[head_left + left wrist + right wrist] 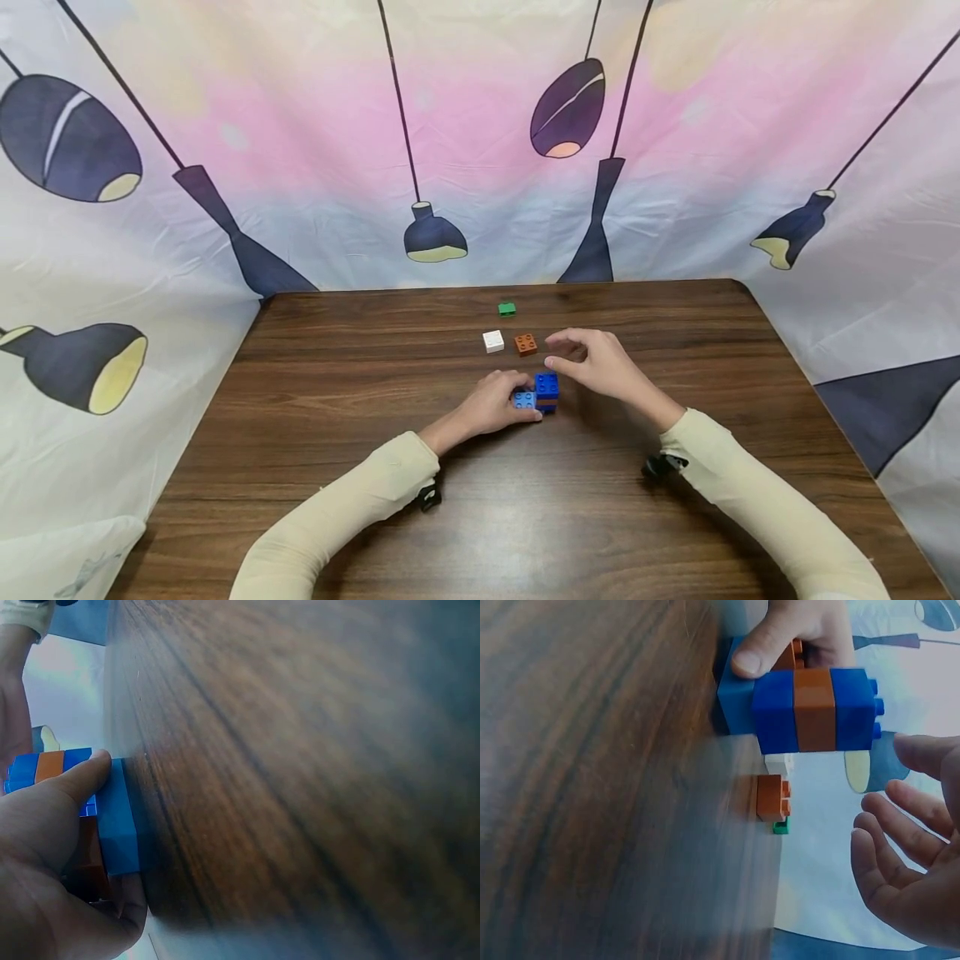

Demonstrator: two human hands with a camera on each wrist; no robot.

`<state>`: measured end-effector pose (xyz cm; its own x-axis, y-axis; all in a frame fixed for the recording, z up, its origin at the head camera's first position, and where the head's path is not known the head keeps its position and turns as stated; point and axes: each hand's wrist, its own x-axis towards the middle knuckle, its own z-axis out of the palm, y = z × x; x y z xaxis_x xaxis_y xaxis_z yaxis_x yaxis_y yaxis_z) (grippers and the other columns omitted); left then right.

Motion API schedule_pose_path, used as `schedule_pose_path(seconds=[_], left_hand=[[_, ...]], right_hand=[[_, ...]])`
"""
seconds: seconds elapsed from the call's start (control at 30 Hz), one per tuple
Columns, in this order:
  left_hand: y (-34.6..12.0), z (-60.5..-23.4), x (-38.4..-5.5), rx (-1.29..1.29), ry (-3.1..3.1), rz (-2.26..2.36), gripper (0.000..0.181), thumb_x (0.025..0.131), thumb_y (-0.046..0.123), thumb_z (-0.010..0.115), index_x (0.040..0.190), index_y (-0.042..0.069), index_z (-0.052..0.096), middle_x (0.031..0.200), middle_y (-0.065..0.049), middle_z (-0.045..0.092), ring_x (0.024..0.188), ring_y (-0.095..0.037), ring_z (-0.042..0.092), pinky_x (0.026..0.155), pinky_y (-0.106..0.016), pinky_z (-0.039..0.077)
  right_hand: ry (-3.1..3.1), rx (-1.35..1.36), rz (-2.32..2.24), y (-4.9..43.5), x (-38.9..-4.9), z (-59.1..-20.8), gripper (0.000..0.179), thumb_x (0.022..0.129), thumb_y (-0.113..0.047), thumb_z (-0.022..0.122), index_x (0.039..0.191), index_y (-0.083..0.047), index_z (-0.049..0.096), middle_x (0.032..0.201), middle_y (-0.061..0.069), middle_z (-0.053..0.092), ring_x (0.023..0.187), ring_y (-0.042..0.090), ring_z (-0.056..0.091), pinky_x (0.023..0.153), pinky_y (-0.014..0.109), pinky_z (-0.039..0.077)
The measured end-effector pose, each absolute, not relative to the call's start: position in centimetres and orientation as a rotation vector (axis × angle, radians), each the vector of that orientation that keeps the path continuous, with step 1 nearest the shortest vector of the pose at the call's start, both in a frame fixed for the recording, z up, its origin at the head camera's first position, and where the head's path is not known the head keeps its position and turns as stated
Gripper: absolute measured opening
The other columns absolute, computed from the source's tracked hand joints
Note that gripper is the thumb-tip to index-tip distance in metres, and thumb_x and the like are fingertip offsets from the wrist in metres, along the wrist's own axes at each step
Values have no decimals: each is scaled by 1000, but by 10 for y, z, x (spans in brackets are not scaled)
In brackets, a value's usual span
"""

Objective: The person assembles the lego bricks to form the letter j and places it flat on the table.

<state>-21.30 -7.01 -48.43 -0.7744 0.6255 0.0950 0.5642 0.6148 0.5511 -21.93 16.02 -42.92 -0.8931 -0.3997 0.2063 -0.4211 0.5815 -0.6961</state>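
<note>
My left hand (495, 402) grips a toy-brick build (547, 392), thumb on its near side and fingers round the far side. The build has a light blue base (736, 694) with a dark blue, orange and dark blue stack (814, 711) rising from it. Beside that stack, partly hidden by the left hand, sits an orange-brown brick (88, 851). Light blue studs (523, 401) show from above. My right hand (600, 362) hovers just right of the build, apart from it, thumb and fingers spread and holding nothing.
Beyond the hands, a white brick (492, 341), an orange brick (526, 344) and a green brick (507, 309) lie loose on the brown wooden table (360, 333). A printed cloth (315, 150) with hanging lamps surrounds the table's back and sides.
</note>
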Motion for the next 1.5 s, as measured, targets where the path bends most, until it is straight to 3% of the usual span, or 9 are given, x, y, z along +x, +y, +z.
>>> schedule_pose_path(seconds=[0.63,1.5], left_hand=[[-69,-483,-212,1000,2723,861,42,88,36,82,118,8,71,112,-4,73,99,-16,67,91,-40,52],[-72,-484,-213,1005,2727,840,44,89,38,81,121,10,70,114,-4,73,100,-17,67,92,-40,51]], right_hand=[[-2869,690,1172,146,-268,-451,44,92,-26,79,131,-7,69,125,12,71,109,29,68,91,47,55],[-2979,645,1131,129,-289,-473,50,88,-16,82,135,-11,67,128,12,69,113,30,66,94,47,53]])
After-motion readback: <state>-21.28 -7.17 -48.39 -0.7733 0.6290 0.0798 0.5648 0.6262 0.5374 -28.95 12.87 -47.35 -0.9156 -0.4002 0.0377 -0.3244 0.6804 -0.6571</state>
